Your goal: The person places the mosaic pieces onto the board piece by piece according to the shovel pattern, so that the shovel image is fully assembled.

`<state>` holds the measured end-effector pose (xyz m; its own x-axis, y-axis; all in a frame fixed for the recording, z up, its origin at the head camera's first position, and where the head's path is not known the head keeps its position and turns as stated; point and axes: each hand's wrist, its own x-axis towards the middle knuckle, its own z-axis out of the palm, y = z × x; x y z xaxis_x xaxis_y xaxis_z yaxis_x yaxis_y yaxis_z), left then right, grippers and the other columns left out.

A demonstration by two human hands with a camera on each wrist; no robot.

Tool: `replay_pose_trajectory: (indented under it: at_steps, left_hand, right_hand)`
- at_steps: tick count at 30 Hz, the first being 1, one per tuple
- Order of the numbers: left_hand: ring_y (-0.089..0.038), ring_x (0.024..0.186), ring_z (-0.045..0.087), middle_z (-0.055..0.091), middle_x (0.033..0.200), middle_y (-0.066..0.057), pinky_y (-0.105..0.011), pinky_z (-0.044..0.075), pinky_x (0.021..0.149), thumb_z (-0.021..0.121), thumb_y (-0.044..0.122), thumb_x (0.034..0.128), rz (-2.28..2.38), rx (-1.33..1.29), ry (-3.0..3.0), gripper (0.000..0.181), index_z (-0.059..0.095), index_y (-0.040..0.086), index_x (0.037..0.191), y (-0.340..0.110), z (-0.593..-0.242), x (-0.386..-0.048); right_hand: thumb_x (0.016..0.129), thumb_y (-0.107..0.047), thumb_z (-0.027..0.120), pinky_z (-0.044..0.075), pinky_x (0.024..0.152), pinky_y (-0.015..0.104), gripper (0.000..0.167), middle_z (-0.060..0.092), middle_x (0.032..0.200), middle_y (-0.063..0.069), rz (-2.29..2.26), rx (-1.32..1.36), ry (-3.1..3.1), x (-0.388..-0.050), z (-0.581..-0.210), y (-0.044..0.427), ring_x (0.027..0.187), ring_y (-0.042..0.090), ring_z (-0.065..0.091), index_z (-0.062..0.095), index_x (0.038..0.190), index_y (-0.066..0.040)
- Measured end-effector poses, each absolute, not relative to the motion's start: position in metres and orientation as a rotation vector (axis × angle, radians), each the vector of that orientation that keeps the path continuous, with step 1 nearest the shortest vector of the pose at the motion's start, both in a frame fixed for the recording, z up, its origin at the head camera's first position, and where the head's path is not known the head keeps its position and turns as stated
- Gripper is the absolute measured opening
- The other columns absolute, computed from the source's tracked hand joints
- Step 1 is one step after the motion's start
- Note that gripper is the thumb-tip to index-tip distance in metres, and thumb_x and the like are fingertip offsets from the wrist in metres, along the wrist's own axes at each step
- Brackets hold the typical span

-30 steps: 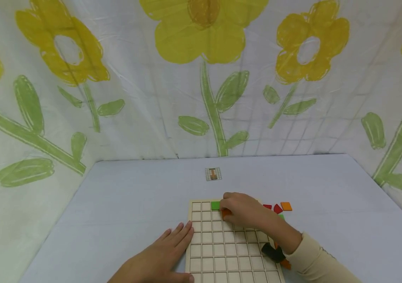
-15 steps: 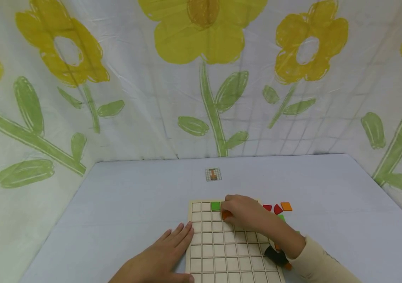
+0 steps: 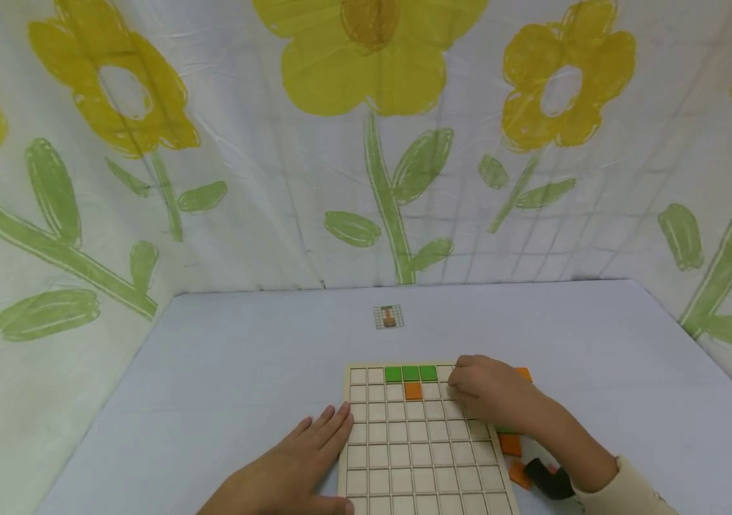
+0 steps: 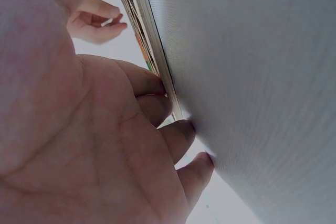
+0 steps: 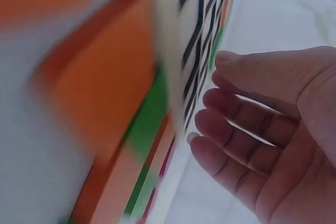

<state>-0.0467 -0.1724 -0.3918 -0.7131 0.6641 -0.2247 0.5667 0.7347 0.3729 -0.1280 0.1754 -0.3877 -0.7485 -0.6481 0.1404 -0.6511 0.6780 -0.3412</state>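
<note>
A pale wooden grid board (image 3: 398, 458) lies on the table in the head view. Along its far row sit three green square tiles (image 3: 411, 373), with one orange square tile (image 3: 413, 390) in the cell below the middle one. My left hand (image 3: 288, 465) lies with straight fingers against the board's left edge, its fingertips touching the rim. Over the far right part of the board hovers my right hand (image 3: 491, 390). Its fingers are loosely bent with nothing between them, as the right wrist view also shows of the hand (image 5: 262, 124).
Loose tiles lie beyond the board's right edge, among them an orange tile (image 3: 510, 444); the right arm covers some. Blurred orange (image 5: 110, 72) and green pieces fill the right wrist view's left side. A small pattern card (image 3: 388, 317) lies behind the board on the white table.
The right hand has let go of the orange tile, leaving it in the second row, and has moved right across the board. Green tiles it covered now show. The left hand has stayed still.
</note>
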Motion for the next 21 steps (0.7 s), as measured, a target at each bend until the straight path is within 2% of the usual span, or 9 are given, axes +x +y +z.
replay_pose_trajectory:
  at_steps: [6,10,21]
  left_hand:
    - [-0.031,0.151,0.014,0.014,0.166,-0.01,-0.054,0.021,0.117,0.051,0.075,0.0893,0.409,0.947,2.581,0.105,0.021,0.002,0.159,-0.173,-0.393,-0.047]
    - [-0.032,0.151,0.016,0.016,0.166,-0.011,-0.054,0.022,0.117,0.051,0.075,0.0889,0.404,0.952,2.585,0.106,0.021,0.001,0.159,-0.172,-0.393,-0.048]
    - [-0.032,0.151,0.015,0.015,0.166,-0.01,-0.054,0.021,0.117,0.051,0.075,0.0889,0.402,0.942,2.586,0.106,0.02,0.002,0.159,-0.172,-0.394,-0.047]
  right_hand:
    - [0.085,-0.001,0.074,0.05,0.064,0.026,0.014,0.059,0.086,-0.01,0.55,0.828,-2.99,-0.126,-0.387,0.216,0.073,0.006,0.052,0.075,0.091,-0.014]
    - [0.084,-0.003,0.077,0.053,0.067,0.032,0.012,0.058,0.085,-0.007,0.405,0.668,-3.068,-0.125,-0.388,0.239,0.074,0.011,0.052,0.075,0.093,-0.01]
    - [0.081,-0.005,0.08,0.055,0.071,0.04,0.025,0.062,0.091,0.002,0.324,0.576,-3.067,-0.13,-0.393,0.26,0.075,0.017,0.055,0.073,0.104,-0.001]
